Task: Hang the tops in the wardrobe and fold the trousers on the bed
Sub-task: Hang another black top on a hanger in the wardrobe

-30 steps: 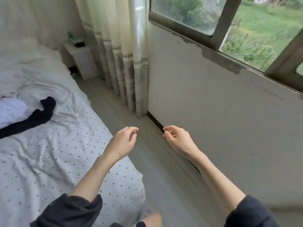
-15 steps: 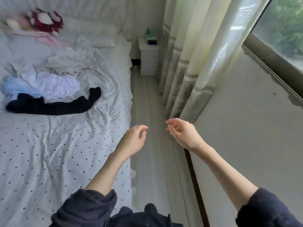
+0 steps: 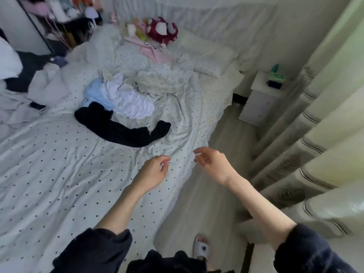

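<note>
The bed (image 3: 59, 174), with its dotted sheet, fills the left of the room, and to my eye the job has hardly begun: the clothes lie loose on it, nothing folded, nothing carried off. Far left stands what looks like the wardrobe (image 3: 23, 24), its dark opening blurred, so I cannot tell what hangs inside. In the middle of the bed a long black garment (image 3: 122, 133) sprawls, likely trousers, touching a crumpled heap of white and pale blue tops (image 3: 122, 99) just beyond it. More rumpled clothing (image 3: 45, 85) sits at the far left edge. Both arms reach forward over the near right corner of the mattress. The left hand (image 3: 152, 173) hovers over the sheet, fingers loosely curled and holding nothing. The right hand (image 3: 212, 164) hangs beside it, over the bed's edge, fingers relaxed and slightly apart, also empty.
</note>
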Demonstrator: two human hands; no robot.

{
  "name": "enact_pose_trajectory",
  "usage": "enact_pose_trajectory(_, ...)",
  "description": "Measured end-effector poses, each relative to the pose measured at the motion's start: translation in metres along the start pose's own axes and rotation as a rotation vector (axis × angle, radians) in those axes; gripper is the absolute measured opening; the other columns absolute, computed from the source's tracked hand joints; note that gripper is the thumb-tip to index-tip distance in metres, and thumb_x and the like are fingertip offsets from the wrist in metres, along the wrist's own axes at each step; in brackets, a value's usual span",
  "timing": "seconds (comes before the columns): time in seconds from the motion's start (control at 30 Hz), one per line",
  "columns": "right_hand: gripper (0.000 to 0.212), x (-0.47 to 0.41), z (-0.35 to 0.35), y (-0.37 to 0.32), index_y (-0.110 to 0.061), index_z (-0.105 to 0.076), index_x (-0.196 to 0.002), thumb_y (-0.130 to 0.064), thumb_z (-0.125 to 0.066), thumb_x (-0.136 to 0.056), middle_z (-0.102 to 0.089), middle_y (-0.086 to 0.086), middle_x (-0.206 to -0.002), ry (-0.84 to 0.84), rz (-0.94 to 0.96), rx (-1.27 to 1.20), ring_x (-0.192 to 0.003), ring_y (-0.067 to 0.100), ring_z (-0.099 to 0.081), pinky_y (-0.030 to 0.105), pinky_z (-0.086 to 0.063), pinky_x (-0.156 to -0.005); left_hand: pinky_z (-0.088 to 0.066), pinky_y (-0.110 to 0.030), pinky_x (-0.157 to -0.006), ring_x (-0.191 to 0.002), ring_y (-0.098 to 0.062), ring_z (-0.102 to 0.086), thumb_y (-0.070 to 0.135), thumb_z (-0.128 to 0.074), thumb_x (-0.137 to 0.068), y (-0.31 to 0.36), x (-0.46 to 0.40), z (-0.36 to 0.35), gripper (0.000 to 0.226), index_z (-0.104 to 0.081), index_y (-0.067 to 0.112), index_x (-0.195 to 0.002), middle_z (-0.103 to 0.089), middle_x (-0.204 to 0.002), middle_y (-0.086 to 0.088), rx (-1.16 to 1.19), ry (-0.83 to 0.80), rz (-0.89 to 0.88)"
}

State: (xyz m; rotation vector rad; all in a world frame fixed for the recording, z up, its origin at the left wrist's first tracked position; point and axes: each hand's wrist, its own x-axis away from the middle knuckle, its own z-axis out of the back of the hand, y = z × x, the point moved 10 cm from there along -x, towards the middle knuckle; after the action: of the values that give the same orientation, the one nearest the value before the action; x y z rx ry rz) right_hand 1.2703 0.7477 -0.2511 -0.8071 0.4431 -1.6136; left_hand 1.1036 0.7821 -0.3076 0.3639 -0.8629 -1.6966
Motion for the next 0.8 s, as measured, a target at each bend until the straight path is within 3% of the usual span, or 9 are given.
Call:
enact_pose_trajectory(0.17,0.027,-0.092,0.02,-0.001,-0.015,-0.058,-0.121,-0.016,-0.045,-0.098,-0.069,0.006,-0.103,-0.166,0.098,0.019,-0.096,0.019,-0.063,0.025,-0.047,-0.083,-0.038,-0.02,-0.093,-0.115,-0.014,-0.053,0.016,-0.044,-0.098,-0.003,-0.05,0.009,0.03,-0.057,0.015,-0.124,-0.059,-0.123,-0.002,0.081,0.104,0.179)
enact_pose_trajectory(0.37,0.028,-0.199,-0.025,-0.008,-0.016,-0.057,-0.123,-0.021,-0.042,-0.099,-0.066,0.007,-0.108,-0.398,0.178,0.072,-0.096,0.02,-0.062,0.025,-0.048,-0.081,-0.036,-0.017,-0.09,-0.114,-0.016,-0.054,0.013,-0.047,-0.096,-0.045,-0.105,0.026,0.03,-0.059,0.014,-0.124,-0.06,-0.124,-0.002,0.168,0.269,0.38)
enact_pose_trajectory(0.53,0.029,-0.283,-0.068,-0.003,-0.016,-0.057,-0.122,-0.021,-0.04,-0.099,-0.065,0.007,-0.112,-0.505,0.183,0.139,-0.086,0.018,-0.06,0.027,-0.047,-0.075,-0.033,-0.026,-0.103,-0.123,-0.022,-0.048,0.011,-0.045,-0.096,-0.108,-0.157,0.026,0.035,-0.052,0.01,-0.13,-0.052,-0.134,-0.009,0.099,0.254,0.525)
enact_pose_trajectory(0.67,0.033,-0.362,-0.109,0.0,-0.016,-0.056,-0.126,-0.021,-0.039,-0.098,-0.066,0.001,-0.11,-0.561,0.202,0.22,-0.076,0.008,-0.058,0.022,-0.042,-0.072,-0.035,-0.032,-0.101,-0.125,-0.024,-0.046,0.015,-0.043,-0.096,-0.176,-0.203,0.028,0.041,-0.043,0.014,-0.137,-0.049,-0.138,-0.007,0.07,0.217,0.699)
enact_pose_trajectory(0.8,0.032,-0.418,-0.142,-0.013,-0.011,-0.056,-0.126,-0.021,-0.042,-0.099,-0.063,0.003,-0.119,-0.622,0.228,0.215,-0.106,0.016,-0.058,0.021,-0.04,-0.085,-0.035,-0.037,-0.105,-0.128,-0.026,-0.042,0.013,-0.044,-0.095,-0.222,-0.216,0.046,0.044,-0.04,0.012,-0.139,-0.045,-0.141,-0.009,0.03,0.238,0.867)
